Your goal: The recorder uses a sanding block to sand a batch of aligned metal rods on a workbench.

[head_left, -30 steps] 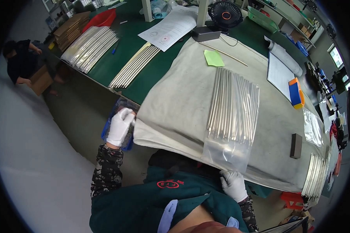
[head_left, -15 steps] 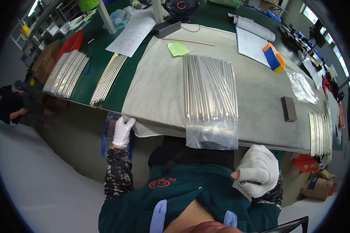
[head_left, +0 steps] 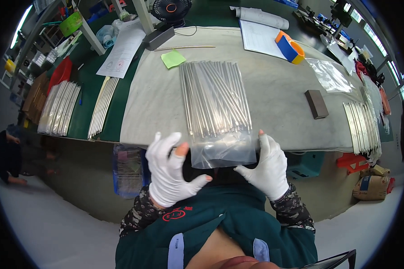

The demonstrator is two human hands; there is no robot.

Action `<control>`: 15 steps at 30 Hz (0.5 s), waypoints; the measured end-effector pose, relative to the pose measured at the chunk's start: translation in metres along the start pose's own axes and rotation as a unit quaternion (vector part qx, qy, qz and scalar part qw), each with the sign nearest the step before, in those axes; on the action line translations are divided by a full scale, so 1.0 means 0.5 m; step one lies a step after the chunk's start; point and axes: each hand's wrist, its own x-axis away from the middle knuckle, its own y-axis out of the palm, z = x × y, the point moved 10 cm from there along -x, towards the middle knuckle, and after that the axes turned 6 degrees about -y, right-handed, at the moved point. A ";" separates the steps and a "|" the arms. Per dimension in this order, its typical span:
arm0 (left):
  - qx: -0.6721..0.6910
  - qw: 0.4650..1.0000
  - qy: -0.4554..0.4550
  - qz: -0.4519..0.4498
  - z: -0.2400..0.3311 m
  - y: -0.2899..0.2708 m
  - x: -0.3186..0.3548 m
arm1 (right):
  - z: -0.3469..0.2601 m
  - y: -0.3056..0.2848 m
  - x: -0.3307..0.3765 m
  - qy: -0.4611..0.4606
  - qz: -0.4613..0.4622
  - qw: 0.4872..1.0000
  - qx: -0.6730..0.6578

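A clear plastic bag [head_left: 223,152] filled with several thin metal rods [head_left: 213,96] lies on the grey cloth, its flat end reaching past the table's near edge. My left hand [head_left: 169,168], in a white glove with some bare fingertips, is just left of that end, fingers spread and holding nothing. On the other side, my right hand [head_left: 269,168], gloved the same way, has its thumb and fingers apart around the bag's right corner. Whether either hand touches the plastic is hard to tell.
Rods stand in groups at left [head_left: 104,107] and right [head_left: 361,127]. A dark block [head_left: 316,104], a tape roll [head_left: 290,47], a green note [head_left: 173,58] and a single rod [head_left: 186,47] lie on the cloth [head_left: 276,94]. Below the edge is a blue crate [head_left: 129,170].
My left hand has left the cloth's left corner and come right, to the bag. My right hand has moved up and left and its curled fingers have opened. The view has shifted.
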 end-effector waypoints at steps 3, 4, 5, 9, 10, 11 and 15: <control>-0.056 0.992 0.022 -0.112 0.033 0.101 -0.033 | 0.027 0.057 -0.019 0.042 -0.056 0.998 -0.002; -0.066 0.994 0.008 -0.085 0.015 0.101 -0.041 | 0.028 0.054 -0.034 0.033 -0.021 0.999 -0.001; -0.086 0.994 -0.004 -0.074 -0.001 0.105 -0.040 | 0.028 0.059 -0.043 0.012 -0.018 1.000 -0.014; -0.133 0.984 -0.086 -0.077 -0.063 0.123 -0.030 | 0.047 0.047 -0.052 -0.063 0.074 0.989 -0.112; -0.130 0.984 -0.096 -0.079 -0.060 0.131 -0.031 | 0.066 0.032 -0.053 -0.038 0.085 0.986 -0.135; -0.114 0.983 -0.101 -0.100 -0.064 0.146 -0.030 | 0.087 0.022 -0.049 -0.013 0.093 0.982 -0.161; -0.108 0.984 -0.086 -0.115 -0.042 0.203 -0.032 | 0.126 -0.013 -0.034 -0.075 0.153 0.978 -0.117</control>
